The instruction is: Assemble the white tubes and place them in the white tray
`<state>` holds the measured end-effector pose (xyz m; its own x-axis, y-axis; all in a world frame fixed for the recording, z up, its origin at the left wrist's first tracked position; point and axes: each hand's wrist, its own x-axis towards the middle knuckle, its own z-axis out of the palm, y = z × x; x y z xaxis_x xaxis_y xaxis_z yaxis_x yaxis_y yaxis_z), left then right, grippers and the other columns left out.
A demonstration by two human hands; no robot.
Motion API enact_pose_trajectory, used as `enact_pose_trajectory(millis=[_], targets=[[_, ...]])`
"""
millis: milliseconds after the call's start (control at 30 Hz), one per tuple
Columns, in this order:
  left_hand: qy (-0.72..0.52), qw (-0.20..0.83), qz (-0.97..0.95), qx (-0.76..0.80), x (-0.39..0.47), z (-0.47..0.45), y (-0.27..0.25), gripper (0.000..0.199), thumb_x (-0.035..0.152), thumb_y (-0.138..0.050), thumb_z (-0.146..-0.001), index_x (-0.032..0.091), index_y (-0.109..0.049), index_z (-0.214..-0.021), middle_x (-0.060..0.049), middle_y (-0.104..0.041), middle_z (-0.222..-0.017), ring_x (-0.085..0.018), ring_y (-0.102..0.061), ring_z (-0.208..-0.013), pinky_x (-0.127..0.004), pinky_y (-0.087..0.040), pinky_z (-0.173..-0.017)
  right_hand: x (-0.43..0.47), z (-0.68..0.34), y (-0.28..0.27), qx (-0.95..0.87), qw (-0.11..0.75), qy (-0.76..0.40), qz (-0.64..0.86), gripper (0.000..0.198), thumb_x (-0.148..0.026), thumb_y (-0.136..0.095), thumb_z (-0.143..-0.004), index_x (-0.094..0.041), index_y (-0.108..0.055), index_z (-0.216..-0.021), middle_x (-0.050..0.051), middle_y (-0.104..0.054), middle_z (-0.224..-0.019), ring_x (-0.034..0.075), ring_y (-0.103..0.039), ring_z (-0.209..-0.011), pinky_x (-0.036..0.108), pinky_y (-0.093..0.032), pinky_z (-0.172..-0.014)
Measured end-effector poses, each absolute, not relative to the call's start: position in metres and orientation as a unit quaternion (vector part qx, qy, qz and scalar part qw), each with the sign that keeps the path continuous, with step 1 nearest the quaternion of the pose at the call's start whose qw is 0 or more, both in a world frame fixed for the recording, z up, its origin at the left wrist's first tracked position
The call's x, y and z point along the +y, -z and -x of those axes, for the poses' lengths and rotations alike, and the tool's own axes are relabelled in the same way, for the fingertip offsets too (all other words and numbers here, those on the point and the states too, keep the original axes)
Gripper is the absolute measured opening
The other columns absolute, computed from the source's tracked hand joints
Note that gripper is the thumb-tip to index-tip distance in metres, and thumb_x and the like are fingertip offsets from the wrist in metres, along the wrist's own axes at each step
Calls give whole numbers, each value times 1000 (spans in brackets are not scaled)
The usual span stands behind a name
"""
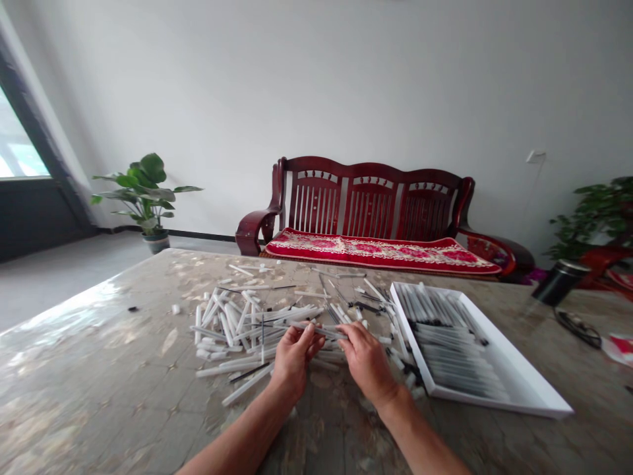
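Near the table's middle, my left hand (294, 359) and my right hand (366, 361) are closed on a thin translucent tube (328, 331) with a greyish core. The fingers of both hands cover its ends, so I cannot tell its exact kind. Around and behind my hands spreads a loose pile of white translucent tubes (228, 322). Thin dark rods (250, 373) lie among them, and small black pieces (366, 307) are scattered to the right. Beside my right hand, a shallow white box (519, 369) holds rows of translucent tubes with dark ends (455, 359).
Everything lies on a patterned table covering (123, 402). A black cylinder (561, 282) and a dark cable (577, 328) are at the right. Beyond the table stands a red wooden bench (370, 204), with a potted plant (148, 188) to the left.
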<state>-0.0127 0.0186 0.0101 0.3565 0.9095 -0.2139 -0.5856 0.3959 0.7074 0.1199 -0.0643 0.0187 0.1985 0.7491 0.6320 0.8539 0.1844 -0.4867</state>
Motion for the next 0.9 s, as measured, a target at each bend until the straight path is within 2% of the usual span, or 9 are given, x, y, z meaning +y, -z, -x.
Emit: enact_pose_trajectory(millis=[100, 233, 300, 367, 467, 567, 667, 767, 900], targets=[[-485, 770, -289, 299, 18, 13, -13, 48, 39, -96, -43, 15, -67, -73, -2, -73, -71, -13, -67, -65, -24, -58, -64, -62, -119, -20, -575, 494, -35, 651, 24, -13, -58, -83, -23, -70, -101, 7, -73, -94, 21, -68, -88, 33, -55, -81], [-484, 757, -335, 284, 17, 14, -19, 46, 41, -93, -48, 15, -66, -76, -1, -73, -71, -13, -67, -63, -24, -58, -62, -61, -121, -24, -440, 555, -284, 646, 22, -32, -64, -79, -18, -72, -95, 4, -72, -76, 19, -66, -66, 28, -55, -56], [-481, 750, -361, 277, 17, 14, -20, 45, 41, -92, -50, 15, -66, -77, -2, -73, -72, -13, -67, -62, -24, -57, -61, -62, -124, -25, -399, 560, -365, 627, 26, -37, -68, -73, -17, -72, -90, 1, -70, -68, 18, -65, -61, 27, -53, -53], [-477, 743, -380, 274, 17, 14, -20, 44, 41, -92, -51, 15, -67, -77, -2, -73, -72, -13, -66, -61, -24, -56, -60, -62, -125, -26, -396, 552, -394, 619, 26, -36, -69, -71, -17, -71, -87, 0, -69, -68, 17, -65, -61, 26, -53, -54], [-470, 741, -391, 278, 17, 15, -18, 44, 42, -91, -52, 16, -67, -78, -1, -73, -73, -13, -67, -62, -24, -56, -61, -62, -123, -31, -449, 513, -349, 642, 21, -31, -62, -78, -18, -72, -91, 1, -71, -72, 17, -66, -62, 26, -53, -55], [-460, 739, -397, 291, 17, 15, -16, 44, 44, -90, -53, 17, -68, -79, -1, -73, -73, -14, -67, -63, -24, -54, -60, -65, -116, -42, -543, 451, -216, 675, 19, -22, -59, -82, -22, -74, -95, 2, -75, -82, 18, -68, -74, 27, -52, -67], [-438, 734, -422, 302, 15, 15, -16, 43, 46, -88, -55, 17, -69, -79, -1, -71, -71, -14, -66, -63, -21, -50, -55, -68, -113, -56, -593, 361, -118, 710, 16, -19, -63, -82, -24, -76, -90, 3, -76, -86, 19, -68, -82, 26, -49, -73], [-414, 729, -452, 304, 13, 14, -16, 43, 46, -87, -55, 17, -69, -81, -1, -71, -73, -15, -66, -63, -22, -49, -55, -70, -123, -70, -595, 290, -77, 746, 13, -20, -65, -82, -25, -77, -85, 3, -76, -83, 21, -67, -87, 27, -47, -74], [-386, 731, -477, 299, 11, 14, -17, 41, 46, -86, -57, 18, -68, -81, -3, -74, -79, -16, -66, -63, -23, -49, -54, -72, -159, -87, -566, 280, -79, 771, 16, -20, -64, -81, -23, -77, -89, 3, -78, -87, 21, -69, -86, 27, -46, -75]])
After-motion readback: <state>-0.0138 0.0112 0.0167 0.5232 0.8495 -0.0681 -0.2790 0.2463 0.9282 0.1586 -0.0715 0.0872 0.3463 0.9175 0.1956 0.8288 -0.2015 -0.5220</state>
